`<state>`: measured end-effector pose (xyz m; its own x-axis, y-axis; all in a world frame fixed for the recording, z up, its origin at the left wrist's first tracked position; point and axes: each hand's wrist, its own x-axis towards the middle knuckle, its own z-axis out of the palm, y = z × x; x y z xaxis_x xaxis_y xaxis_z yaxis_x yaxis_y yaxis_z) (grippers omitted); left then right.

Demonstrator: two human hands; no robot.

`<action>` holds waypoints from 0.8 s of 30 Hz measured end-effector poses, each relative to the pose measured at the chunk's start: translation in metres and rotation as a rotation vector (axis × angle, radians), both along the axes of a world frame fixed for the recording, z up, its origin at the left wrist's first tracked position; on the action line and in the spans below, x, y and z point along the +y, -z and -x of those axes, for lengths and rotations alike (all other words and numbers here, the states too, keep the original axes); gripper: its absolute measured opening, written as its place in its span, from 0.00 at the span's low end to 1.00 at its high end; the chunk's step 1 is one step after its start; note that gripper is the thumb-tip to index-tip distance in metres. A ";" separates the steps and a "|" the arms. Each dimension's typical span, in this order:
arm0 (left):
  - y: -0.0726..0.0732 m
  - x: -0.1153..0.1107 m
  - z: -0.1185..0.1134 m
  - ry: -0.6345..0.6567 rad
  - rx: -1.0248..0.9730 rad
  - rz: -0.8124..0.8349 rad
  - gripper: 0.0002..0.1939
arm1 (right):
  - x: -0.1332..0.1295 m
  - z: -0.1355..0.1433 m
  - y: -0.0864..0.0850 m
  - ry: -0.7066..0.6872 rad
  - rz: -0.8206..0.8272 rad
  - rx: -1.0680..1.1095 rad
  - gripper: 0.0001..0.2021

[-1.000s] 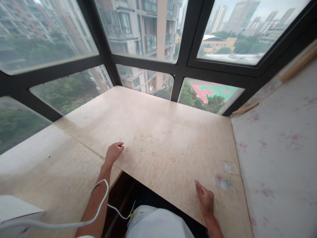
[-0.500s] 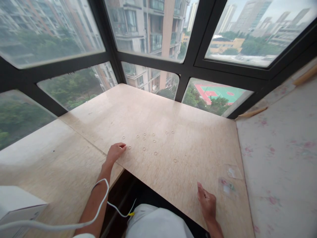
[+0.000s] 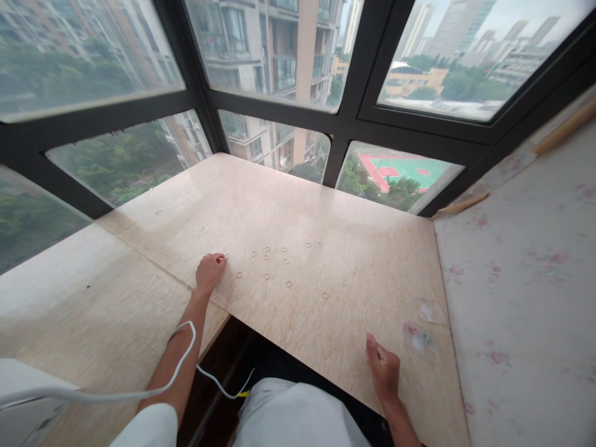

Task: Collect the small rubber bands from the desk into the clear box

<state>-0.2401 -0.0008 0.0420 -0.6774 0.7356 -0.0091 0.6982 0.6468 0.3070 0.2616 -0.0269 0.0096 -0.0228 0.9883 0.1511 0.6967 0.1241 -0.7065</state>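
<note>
Several small thin rings, one of them a ring [image 3: 289, 284] near the middle, lie scattered on the pale marbled surface [image 3: 372, 261]. My left hand [image 3: 211, 271] is over the surface at the left end of the rings, its fingers pressed together beside the leftmost ring [image 3: 227, 256]. What those fingers hold, if anything, is too small to make out. At the lower right, my right hand [image 3: 383, 367] is curled closed with the thumb on top; its inside is hidden. The nearest ring to it is a ring [image 3: 325, 295] up and to the left.
Two clear plastic packets, a lower one [image 3: 419, 339] and an upper one [image 3: 429, 311], lie at the right. A white cable [image 3: 125, 395] crosses my left forearm. A white box [image 3: 28, 410] stands at the lower left. Dark-framed windows [image 3: 344, 127] border the surface.
My left hand has moved up and a little left, from beside a lower ring to the leftmost ring. My right hand keeps its closed shape. The whole view has shifted slightly.
</note>
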 end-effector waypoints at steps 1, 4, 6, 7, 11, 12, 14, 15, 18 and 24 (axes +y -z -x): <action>-0.001 0.001 -0.001 0.004 0.010 0.007 0.18 | 0.000 0.000 0.000 0.002 -0.001 -0.005 0.28; -0.004 0.004 0.000 0.030 0.018 0.037 0.17 | -0.001 0.000 0.000 0.000 0.003 -0.018 0.28; -0.007 0.007 0.003 0.042 -0.002 0.071 0.15 | -0.002 0.000 -0.001 -0.003 0.006 -0.020 0.28; -0.008 0.009 0.005 0.042 -0.018 0.091 0.14 | -0.002 0.000 -0.001 -0.005 0.006 -0.021 0.28; -0.014 0.017 0.015 0.037 -0.105 0.164 0.09 | -0.001 0.000 -0.001 -0.016 -0.010 -0.034 0.27; -0.016 0.019 0.017 0.038 -0.133 0.176 0.07 | -0.001 0.000 0.000 -0.017 -0.017 -0.036 0.27; -0.018 0.022 0.020 0.041 -0.193 0.188 0.04 | -0.001 0.000 0.001 -0.017 -0.028 -0.033 0.27; -0.019 0.023 0.021 0.039 -0.224 0.186 0.03 | -0.001 -0.001 0.002 -0.017 -0.035 -0.030 0.27; -0.021 0.021 0.016 0.028 -0.334 0.137 0.04 | 0.000 -0.001 0.003 -0.018 -0.058 -0.024 0.26; -0.023 0.004 -0.017 0.059 -0.692 -0.119 0.12 | 0.000 -0.001 0.002 -0.030 -0.056 -0.003 0.26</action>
<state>-0.2233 0.0031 0.0649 -0.5039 0.7938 -0.3407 0.3504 0.5484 0.7593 0.2626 -0.0272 0.0078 -0.0531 0.9772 0.2056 0.6940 0.1841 -0.6960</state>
